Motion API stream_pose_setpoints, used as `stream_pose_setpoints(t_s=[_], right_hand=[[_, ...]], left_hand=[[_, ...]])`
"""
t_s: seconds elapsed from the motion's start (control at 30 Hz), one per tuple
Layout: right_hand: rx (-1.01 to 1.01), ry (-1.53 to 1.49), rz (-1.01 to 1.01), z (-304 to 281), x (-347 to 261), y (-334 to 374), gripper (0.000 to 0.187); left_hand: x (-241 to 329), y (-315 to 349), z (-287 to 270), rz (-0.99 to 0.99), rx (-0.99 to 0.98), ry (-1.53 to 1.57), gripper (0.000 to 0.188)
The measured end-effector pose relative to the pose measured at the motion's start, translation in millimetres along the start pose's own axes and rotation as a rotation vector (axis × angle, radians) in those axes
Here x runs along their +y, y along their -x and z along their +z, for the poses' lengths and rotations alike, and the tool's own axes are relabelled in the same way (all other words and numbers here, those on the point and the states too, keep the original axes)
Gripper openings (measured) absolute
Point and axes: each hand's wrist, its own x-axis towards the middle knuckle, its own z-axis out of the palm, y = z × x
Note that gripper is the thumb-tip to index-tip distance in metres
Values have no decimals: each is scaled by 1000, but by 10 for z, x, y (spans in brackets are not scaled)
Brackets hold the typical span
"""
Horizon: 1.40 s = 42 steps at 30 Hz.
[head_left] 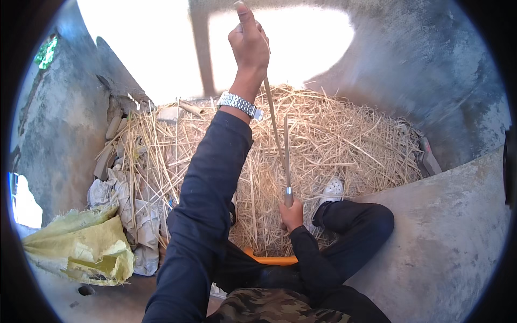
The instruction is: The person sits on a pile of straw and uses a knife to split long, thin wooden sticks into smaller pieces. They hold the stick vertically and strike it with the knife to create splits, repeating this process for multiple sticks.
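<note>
My left hand is raised at the top middle, with the arm stretched far forward. Its fingers are closed round a long thin strip, perhaps bamboo or cane, and the thumb points up. The strip slants down from the fist until its lower end meets or passes close by the blade of a knife; contact cannot be made out. Low in the middle, my right hand grips the knife by its handle, just below a shiny metal collar. The narrow blade points away from me.
Straw covers the ground ahead, beside a concrete wall. A torn yellow-green sack and crumpled pale cloth lie at left. My white shoe rests in the straw. Something orange shows beneath me. A concrete ledge stands right.
</note>
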Motion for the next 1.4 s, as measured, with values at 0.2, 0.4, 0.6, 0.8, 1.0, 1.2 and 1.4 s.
stream_pose_setpoints(t_s=[0.2, 0.4, 0.6, 0.8, 1.0, 1.2, 1.4], right_hand=[[243, 172, -230, 289, 407, -80, 33], [-315, -429, 701, -83, 897, -258, 11], [-41, -177, 44, -24, -173, 220, 12], [-108, -35, 604, -16, 988, -202, 20], [-161, -363, 420, -169, 289, 109, 9], [-133, -445, 37, -396, -830, 686, 17], [-75, -263, -287, -337, -1477, 733, 13]], left_hand=[[132, 72, 118, -51, 107, -197, 60], [80, 19, 13, -12, 105, -36, 59], [38, 40, -31, -4, 114, -68, 57], [-3, 41, 89, -30, 14, 75, 60], [42, 52, 103, -54, -45, 135, 52], [142, 157, 169, 32, 57, -11, 37], [-20, 118, 108, 148, 110, -86, 35]])
